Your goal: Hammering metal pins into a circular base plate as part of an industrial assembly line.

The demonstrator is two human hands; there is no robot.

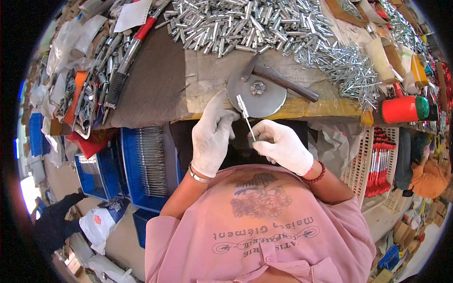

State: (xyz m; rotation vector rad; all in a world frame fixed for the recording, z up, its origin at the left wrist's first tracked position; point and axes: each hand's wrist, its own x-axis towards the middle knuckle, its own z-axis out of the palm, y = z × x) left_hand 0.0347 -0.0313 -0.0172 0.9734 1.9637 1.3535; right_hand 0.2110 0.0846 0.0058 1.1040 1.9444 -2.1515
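Both my hands wear white knitted gloves. A thin metal rod with a silvery socket-like sleeve on its upper end [242,106] stands tilted between them. My right hand [284,147] pinches its lower end between thumb and fingers. Just left of the rod is my left hand [207,141], its index finger stretched out and the other fingers partly bent; I see nothing in it. Beyond the hands, a round grey metal disc [272,104] lies at the bench edge. A hammer [283,84] with a dark handle rests across it.
Shiny metal sleeves [245,23] are heaped at the back, with loose thin rods [351,70] to their right. Assorted tools [89,94] crowd the left. A red-and-green roll [405,109] lies at right. Below the bench stand a blue bin of rods [172,165] and a cream crate [358,162].
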